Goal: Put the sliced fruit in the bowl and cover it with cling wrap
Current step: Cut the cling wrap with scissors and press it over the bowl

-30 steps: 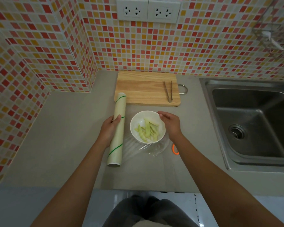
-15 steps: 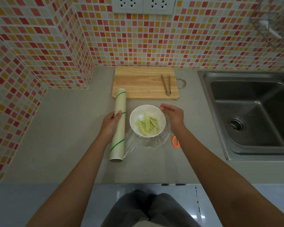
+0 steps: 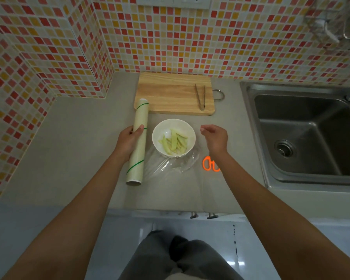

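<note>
Sliced fruit (image 3: 174, 142) lies in white bowl (image 3: 160, 136) on counter (image 3: 73, 142), w/ loose cling wrap (image 3: 170, 164) beneath. Left hand (image 3: 127, 141) grips wrap roll (image 3: 138, 142). Right hand (image 3: 215, 138) beside bowl, fingertips pinched together, apparently on wrap edge.

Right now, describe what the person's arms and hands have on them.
Both forearms are bare up to the frame edge: no sleeves show. The left hand and right hand wear no gloves, and no rings, watch or bracelets are visible. Below, between the arms, grey trousers show.
</note>
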`<state>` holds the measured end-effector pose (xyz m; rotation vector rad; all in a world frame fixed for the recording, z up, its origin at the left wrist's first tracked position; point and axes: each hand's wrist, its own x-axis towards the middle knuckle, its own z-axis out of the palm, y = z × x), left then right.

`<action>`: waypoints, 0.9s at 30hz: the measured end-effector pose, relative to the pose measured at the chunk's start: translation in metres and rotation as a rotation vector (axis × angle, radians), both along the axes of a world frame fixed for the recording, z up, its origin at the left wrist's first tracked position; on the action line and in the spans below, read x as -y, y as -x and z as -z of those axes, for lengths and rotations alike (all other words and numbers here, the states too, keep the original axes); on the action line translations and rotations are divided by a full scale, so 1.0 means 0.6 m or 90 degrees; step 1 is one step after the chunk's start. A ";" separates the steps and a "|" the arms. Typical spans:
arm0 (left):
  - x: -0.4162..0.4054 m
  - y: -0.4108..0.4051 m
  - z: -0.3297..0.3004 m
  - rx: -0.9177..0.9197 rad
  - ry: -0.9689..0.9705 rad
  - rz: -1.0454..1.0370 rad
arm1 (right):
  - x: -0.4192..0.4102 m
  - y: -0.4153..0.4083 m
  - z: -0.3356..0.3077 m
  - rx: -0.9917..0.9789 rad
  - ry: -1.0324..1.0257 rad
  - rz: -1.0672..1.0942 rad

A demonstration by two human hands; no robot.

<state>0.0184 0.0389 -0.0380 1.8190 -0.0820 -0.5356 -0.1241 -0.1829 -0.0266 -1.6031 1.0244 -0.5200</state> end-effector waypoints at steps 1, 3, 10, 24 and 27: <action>0.000 0.000 -0.001 0.004 -0.001 0.001 | -0.002 0.005 0.000 -0.036 0.023 0.010; 0.000 -0.001 -0.004 0.012 -0.003 0.005 | -0.004 0.017 -0.003 -0.182 0.094 0.008; 0.006 -0.004 -0.007 0.028 -0.004 0.007 | -0.027 0.065 -0.006 -0.566 0.154 -0.133; 0.002 -0.012 -0.002 0.025 0.000 0.018 | -0.071 0.086 -0.003 -0.573 0.134 -0.058; 0.002 -0.016 -0.003 0.026 -0.003 0.026 | -0.071 0.100 -0.001 -0.514 0.061 -0.038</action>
